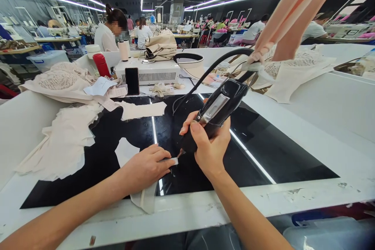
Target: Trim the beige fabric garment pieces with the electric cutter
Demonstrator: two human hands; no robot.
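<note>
One blk handheld tool (221,105) was gripped in R hand (212,144), fingers wrapped round its body, tip angled down-L. L hand (152,166) had fingertips narrowed on a small wht pc (175,161), over the blk board (263,156); tool tip was right by the pc's end, couldn't tell if touching. Wht fabric (125,150) showed partly behind L hand. Pile of wht pcs (66,136) lay at board's L side, wht strip (143,110) nr far edge, phone (132,81) upright just beyond. Blk cable (215,66) ran near tool's upper end.
</note>
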